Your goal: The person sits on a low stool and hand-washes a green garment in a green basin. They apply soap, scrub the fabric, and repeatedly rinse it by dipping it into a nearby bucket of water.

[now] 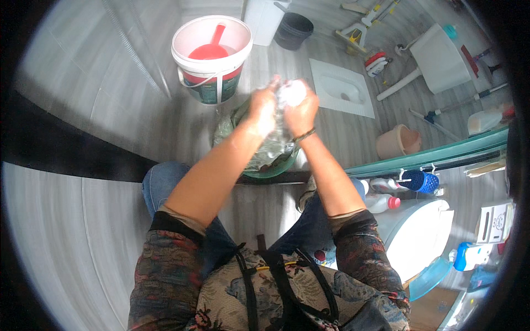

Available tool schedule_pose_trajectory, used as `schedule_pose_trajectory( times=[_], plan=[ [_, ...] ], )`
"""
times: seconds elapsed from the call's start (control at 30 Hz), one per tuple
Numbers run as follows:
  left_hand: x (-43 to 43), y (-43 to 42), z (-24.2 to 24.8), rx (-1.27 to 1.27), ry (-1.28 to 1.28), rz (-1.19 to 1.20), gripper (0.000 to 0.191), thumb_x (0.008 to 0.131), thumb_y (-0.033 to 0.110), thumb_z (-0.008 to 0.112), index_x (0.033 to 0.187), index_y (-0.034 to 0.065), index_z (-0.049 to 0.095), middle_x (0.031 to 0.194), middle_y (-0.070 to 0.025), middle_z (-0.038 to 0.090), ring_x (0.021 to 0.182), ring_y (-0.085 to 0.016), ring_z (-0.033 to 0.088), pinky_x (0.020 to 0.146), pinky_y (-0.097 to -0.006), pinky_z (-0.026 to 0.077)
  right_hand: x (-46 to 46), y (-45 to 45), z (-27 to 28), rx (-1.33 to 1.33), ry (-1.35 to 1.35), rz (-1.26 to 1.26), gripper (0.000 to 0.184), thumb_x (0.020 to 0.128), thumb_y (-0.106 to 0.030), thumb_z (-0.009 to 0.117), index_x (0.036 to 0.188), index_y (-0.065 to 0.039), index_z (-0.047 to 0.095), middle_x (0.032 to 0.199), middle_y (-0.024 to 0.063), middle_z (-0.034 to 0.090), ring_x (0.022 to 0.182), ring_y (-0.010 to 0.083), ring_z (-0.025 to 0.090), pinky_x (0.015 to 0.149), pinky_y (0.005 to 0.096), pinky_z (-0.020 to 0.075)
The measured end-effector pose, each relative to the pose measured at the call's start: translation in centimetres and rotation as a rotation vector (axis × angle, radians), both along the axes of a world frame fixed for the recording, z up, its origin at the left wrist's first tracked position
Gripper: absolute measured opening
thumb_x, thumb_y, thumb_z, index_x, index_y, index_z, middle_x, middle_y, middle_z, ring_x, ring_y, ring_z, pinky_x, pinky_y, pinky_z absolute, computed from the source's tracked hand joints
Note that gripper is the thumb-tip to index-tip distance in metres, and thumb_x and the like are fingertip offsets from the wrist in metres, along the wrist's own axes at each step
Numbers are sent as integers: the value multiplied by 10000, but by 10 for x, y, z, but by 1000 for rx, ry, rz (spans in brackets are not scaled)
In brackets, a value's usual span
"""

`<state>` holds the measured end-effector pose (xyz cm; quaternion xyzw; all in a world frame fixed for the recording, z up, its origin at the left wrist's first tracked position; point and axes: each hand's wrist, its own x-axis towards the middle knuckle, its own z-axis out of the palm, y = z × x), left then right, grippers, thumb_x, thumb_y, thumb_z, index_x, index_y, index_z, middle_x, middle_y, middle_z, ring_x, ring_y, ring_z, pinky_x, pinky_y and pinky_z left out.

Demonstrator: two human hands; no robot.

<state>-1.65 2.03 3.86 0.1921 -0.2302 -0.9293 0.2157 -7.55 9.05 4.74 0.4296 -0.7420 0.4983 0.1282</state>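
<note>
In front of me, both hands are raised over a round green basin [281,169]. My right hand [301,111], with a dark band at the wrist, is closed around a bright white thing [294,93]. My left hand [261,108] presses against its other side. Glare and blur hide what it is made of; it may be a wet cloth or foam. Crumpled, translucent greenish material [265,151], perhaps plastic film, fills the basin under my wrists. My forearms cover part of the basin.
A white bucket [186,62] holding a red dipper [209,50] stands beyond the basin. Right of it are a squat toilet [341,89], a dark bin [294,31] and a pinkish bucket [397,142]. A glass edge [430,153] and a washing machine [418,238] lie at my right.
</note>
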Motion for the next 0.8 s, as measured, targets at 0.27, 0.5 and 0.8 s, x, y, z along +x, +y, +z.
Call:
schedule_pose_trajectory(
  times=[0.27, 0.5, 0.8],
  plan=[
    [1, 13, 16, -168, -191, 28, 271, 902, 264, 537, 1062, 57, 607, 1046, -57, 621, 942, -164, 578, 841, -330, 453, -23, 4, 13, -87, -66, -44, 155, 727, -128, 672, 834, -51, 591, 762, 147, 634, 727, 297, 637, 628, 351, 489],
    [25, -6, 50, -369, -292, -76, 402, 935, 341, 502, 1100, -20, 571, 980, -81, 638, 904, -147, 599, 794, -304, 484, -58, 19, 28, -526, -509, 121, 106, 823, -121, 622, 849, -20, 602, 747, -36, 561, 675, 56, 493, 616, 213, 396],
    [22, -30, 24, -193, 173, -71, 350, 809, 34, 544, 1155, 23, 499, 1000, -101, 576, 930, -200, 561, 852, -326, 459, -50, 13, 26, -397, -289, 123, 153, 729, -58, 630, 860, -54, 550, 777, 6, 577, 710, 87, 543, 644, 247, 449]
  ],
)
